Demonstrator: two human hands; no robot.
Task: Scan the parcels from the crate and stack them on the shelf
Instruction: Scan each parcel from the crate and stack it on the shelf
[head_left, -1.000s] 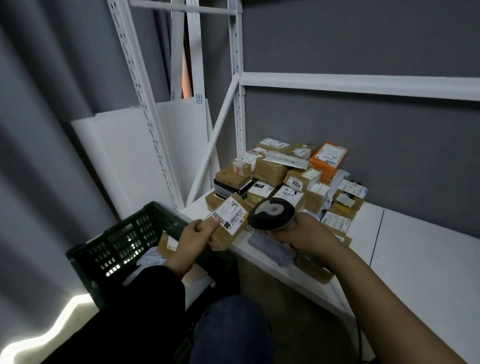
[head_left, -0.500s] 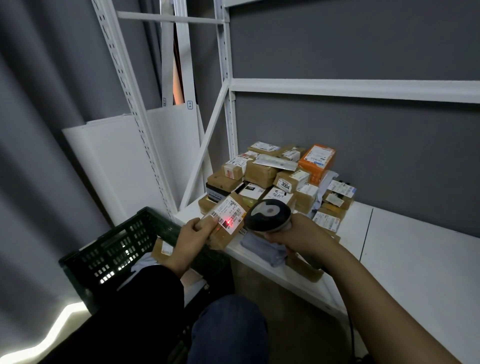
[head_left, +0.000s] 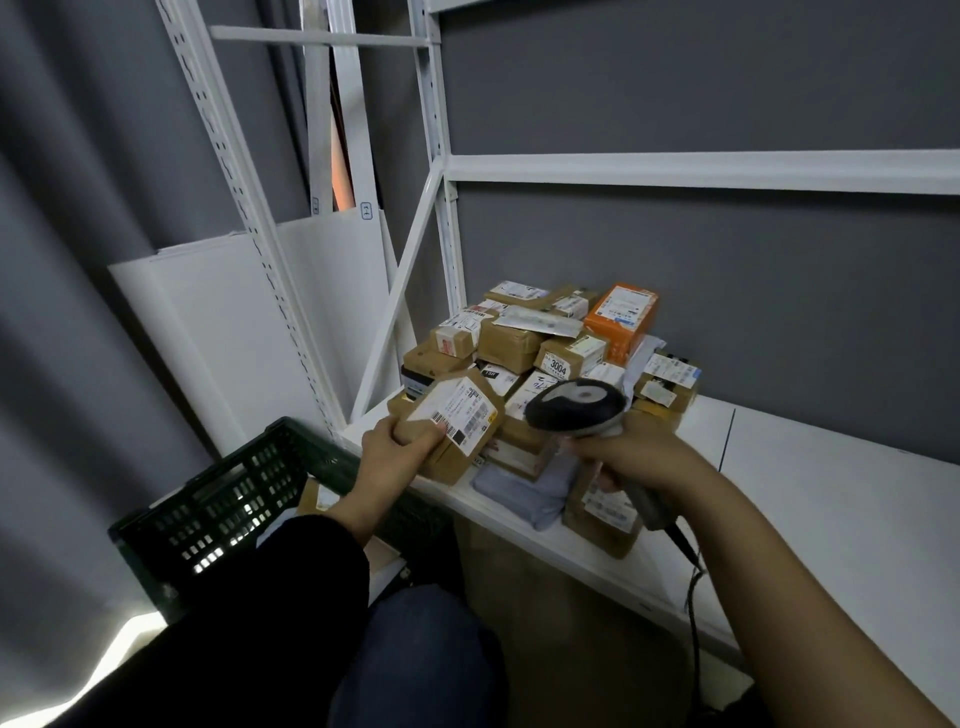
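The white shelf (head_left: 831, 493) carries a heap of labelled parcels (head_left: 545, 338) in its left corner. A dark green crate (head_left: 218, 499) sits just below. At the shelf's front edge, the left hand (head_left: 395, 452) grips a brown cardboard parcel (head_left: 457, 415), label up, fingers curled round its near corner. The right hand (head_left: 639, 457) clasps a barcode scanner (head_left: 576, 402) just beside it.

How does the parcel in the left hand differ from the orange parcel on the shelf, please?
The held parcel is brown cardboard; the orange parcel is bright orange. The held parcel is gripped by the left hand at the front edge of the shelf; the orange parcel rests untouched at the back, among other parcels. Both carry a white printed label facing up.
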